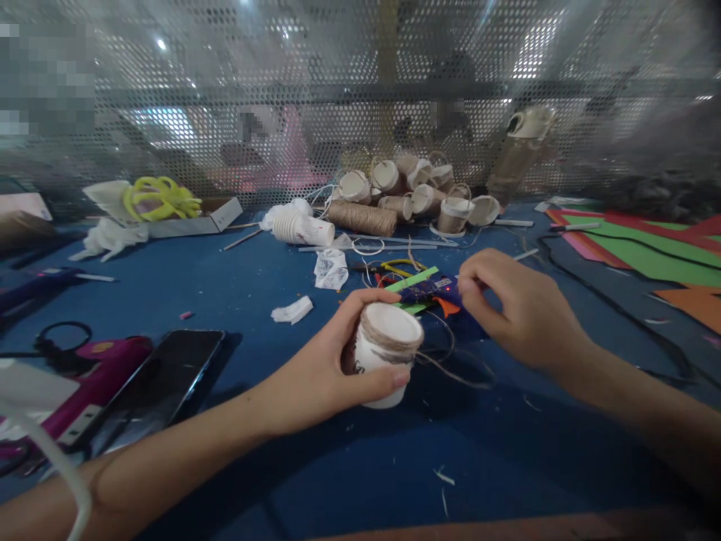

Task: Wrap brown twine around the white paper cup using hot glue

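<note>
My left hand (338, 353) is wrapped around a white paper cup (383, 385), tilted a little with its mouth facing up. Brown twine (388, 342) circles the cup just below the rim, and a loose tail of it curls off to the right over the table. My right hand (518, 308) hovers to the right of the cup, its thumb and fingers pinched together; what lies between them, if anything, is hidden. Close beside those fingers is a blue glue gun (436, 289) with an orange trigger, resting by green paper strips.
Twine-wrapped cups (422, 199), a twine spool (361, 218) and stacked paper cups (303, 227) stand at the back, before a perforated metal screen (338, 98). A phone (169, 376) and magenta glue gun (107, 376) lie left. Coloured paper (647, 240) and a black cable (613, 300) are right.
</note>
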The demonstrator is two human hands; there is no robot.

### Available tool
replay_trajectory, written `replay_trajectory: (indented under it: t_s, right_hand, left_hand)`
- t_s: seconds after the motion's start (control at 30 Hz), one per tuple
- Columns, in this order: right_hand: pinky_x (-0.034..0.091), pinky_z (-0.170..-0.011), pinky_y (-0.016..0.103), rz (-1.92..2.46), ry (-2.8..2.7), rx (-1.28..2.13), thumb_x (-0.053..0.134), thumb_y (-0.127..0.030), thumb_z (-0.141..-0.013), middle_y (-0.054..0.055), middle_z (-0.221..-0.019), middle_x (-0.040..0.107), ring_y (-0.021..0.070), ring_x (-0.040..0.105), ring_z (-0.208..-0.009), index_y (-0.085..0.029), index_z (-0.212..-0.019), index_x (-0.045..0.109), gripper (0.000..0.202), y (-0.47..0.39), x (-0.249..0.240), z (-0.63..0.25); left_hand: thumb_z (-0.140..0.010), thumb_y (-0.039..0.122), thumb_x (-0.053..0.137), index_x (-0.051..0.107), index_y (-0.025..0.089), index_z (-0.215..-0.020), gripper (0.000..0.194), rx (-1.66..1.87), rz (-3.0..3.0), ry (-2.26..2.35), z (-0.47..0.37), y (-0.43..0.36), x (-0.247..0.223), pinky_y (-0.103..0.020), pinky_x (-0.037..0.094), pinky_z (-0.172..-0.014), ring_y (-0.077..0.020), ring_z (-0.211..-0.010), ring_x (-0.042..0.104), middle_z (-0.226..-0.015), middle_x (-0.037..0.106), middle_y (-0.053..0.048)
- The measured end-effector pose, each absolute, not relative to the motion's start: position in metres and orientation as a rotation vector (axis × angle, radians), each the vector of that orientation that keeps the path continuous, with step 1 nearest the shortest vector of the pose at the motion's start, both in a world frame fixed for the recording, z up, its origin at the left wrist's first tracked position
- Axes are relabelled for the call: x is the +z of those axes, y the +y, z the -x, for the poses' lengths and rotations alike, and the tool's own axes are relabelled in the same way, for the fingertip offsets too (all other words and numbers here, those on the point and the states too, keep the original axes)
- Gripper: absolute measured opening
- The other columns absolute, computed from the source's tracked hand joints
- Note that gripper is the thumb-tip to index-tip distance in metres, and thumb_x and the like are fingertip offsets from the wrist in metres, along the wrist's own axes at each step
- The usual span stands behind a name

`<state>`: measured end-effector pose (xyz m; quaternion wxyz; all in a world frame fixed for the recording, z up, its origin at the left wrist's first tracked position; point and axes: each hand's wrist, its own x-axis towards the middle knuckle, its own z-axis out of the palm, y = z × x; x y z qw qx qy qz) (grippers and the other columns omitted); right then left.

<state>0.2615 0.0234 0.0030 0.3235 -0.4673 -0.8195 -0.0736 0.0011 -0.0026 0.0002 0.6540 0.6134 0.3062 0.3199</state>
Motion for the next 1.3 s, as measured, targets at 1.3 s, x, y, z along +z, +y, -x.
replay_trajectory:
  t_s: [1.3]
  right_hand:
    - [0.054, -0.048, 0.028, 1.210, -1.485, 0.724, 0.067, -0.050, -0.090, 0.003, -0.077, 0.065, 0.0135, 0.061, -0.057, -0.019, -0.093, 0.063, 0.031, 0.052, 0.006, -0.274]
  left_hand:
    - [-0.082, 0.027, 0.082, 0.044, 0.028, -0.126, 0.058, 0.783, -1.365, 0.697, 0.001, 0.001, 0.004, -0.032, 0.050, -0.092, -0.0203, -0.109, 0.062, -0.117, 0.063, -0.003]
